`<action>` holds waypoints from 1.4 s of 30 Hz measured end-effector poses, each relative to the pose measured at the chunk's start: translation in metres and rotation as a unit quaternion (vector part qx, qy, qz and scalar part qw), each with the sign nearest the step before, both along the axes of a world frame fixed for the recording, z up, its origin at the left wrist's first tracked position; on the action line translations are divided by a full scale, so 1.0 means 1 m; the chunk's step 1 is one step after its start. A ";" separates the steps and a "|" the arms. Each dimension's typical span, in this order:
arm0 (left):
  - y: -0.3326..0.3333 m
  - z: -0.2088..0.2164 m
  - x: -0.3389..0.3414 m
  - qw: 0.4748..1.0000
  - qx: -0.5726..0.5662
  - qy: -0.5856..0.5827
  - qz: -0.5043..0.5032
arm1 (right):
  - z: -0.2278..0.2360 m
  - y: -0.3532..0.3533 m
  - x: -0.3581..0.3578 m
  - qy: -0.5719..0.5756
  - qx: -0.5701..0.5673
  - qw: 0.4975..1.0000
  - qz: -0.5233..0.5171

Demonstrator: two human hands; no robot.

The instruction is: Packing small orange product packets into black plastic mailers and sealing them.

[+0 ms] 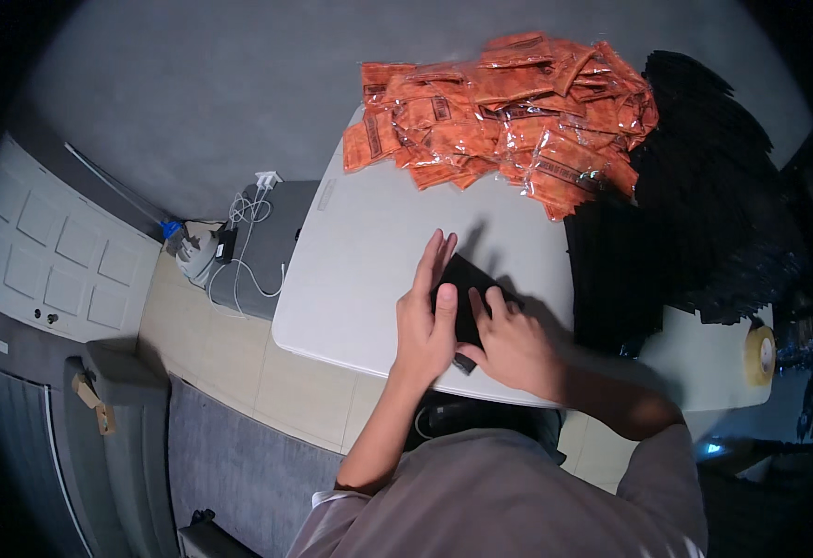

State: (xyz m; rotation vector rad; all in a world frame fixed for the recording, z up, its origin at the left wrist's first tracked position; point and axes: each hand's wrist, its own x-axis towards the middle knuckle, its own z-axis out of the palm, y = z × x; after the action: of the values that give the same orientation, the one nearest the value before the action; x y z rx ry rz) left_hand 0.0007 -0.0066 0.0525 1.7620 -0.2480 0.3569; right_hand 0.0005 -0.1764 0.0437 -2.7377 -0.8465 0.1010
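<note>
A flat, dark black piece, probably folded cloth, lies on the white table near its front edge. My left hand stands on edge along its left side, fingers stretched out and thumb raised apart from them. From the right, my right hand rests on the piece with thumb and index finger spread; its other fingers are partly hidden. A small dark end of the piece shows below the right thumb.
Many orange packets in clear plastic are heaped at the table's far side. Large stacks of black pieces cover the right. A tape roll stands at the right edge. White cables lie on a grey surface to the left.
</note>
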 end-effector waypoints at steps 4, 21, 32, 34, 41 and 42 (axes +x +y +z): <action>-0.026 -0.006 -0.020 0.990 0.088 0.108 0.034 | -0.016 -0.006 0.018 0.004 0.047 0.991 0.128; -0.028 -0.043 -0.026 0.909 0.392 0.036 0.141 | -0.024 0.000 0.042 -0.060 0.020 0.967 0.248; 0.026 -0.028 -0.036 0.960 0.225 0.140 0.095 | -0.010 -0.005 -0.003 -0.028 -0.035 0.957 0.287; 0.036 -0.028 -0.037 0.964 0.195 0.131 0.122 | -0.004 -0.004 -0.024 -0.082 0.009 0.955 0.284; 0.064 -0.027 -0.056 0.982 0.048 0.096 0.156 | 0.033 0.002 -0.031 -0.047 0.163 0.953 0.251; 0.066 -0.024 -0.061 0.981 0.045 0.095 0.163 | 0.061 0.000 -0.021 0.024 0.133 0.964 0.227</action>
State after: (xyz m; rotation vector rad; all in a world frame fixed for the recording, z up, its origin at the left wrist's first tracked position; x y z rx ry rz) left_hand -0.0606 0.0592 0.0288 1.9141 0.1665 0.4120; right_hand -0.0206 -0.1761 0.1046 -2.2437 -1.3532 0.1314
